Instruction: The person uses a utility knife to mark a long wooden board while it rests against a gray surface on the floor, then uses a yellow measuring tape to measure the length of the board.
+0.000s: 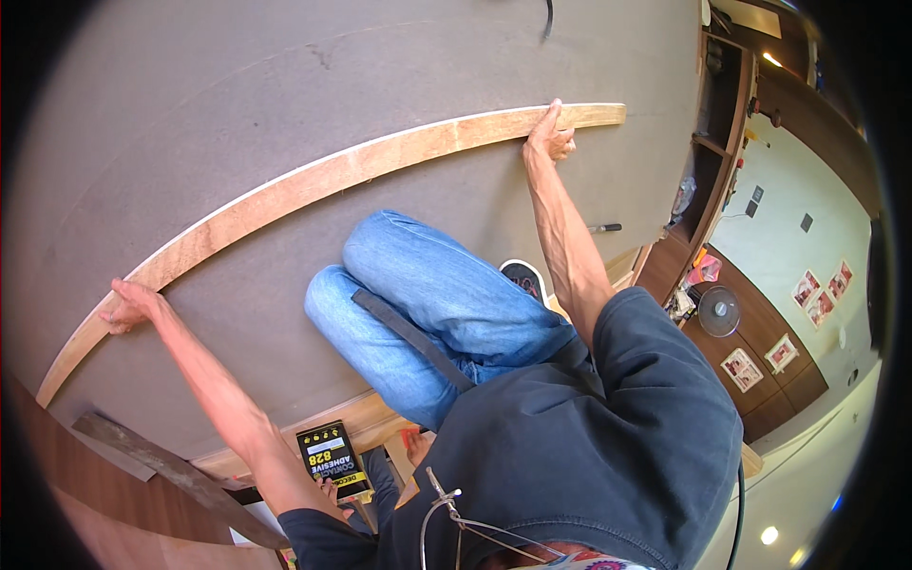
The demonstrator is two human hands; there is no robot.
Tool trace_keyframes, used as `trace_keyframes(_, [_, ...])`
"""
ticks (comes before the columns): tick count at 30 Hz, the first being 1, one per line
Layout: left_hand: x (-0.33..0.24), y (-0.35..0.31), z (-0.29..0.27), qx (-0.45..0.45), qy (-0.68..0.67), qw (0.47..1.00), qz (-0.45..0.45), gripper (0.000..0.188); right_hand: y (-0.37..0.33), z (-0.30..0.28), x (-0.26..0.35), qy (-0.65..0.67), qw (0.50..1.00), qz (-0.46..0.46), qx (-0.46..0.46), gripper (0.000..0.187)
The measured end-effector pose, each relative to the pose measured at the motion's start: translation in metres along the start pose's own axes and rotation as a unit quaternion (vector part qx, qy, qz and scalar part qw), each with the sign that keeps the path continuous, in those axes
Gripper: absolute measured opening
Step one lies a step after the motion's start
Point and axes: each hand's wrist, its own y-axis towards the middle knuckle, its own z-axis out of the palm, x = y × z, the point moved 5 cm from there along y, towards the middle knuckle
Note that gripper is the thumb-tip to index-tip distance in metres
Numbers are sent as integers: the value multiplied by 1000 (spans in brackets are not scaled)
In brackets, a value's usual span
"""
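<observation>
A long wooden strip (313,178) with a pale upper edge lies across a large grey-brown board (285,85); its curve may come partly from the lens. My left hand (131,306) is closed round the strip toward its left end, thumb on top. Closer to the right end, my right hand (549,136) grips the same strip, its fingers curled under the near side. My knees in blue jeans (437,285) are on the board, between my arms. A dark marker pen (605,228) lies beside my right forearm.
A black-and-yellow adhesive tin (332,461) stands at the near edge, with another person's hand (327,490) against it. A dark plank (152,456) leans at lower left. Open shelves (717,104) and a round fan (719,312) are at right. A black cable (548,19) shows at the top.
</observation>
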Motion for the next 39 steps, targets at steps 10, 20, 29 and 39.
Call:
trace_keyframes(10, [-27,-11,-10,26,-28,999,-29,85,-11,0,0,18,1000,8,-21,101])
trace_keyframes(20, [-32,-19,8,29,-5,999,-21,87,2,-9,3,33,999,14,-40,100])
trace_keyframes(29, [67,44,-21,-36,278,948,154,91,-44,19,6,97,876,-441,171,39])
trace_keyframes(39, [-39,-16,-29,-12,-48,998,-44,79,55,54,-35,34,997,-2,-73,108])
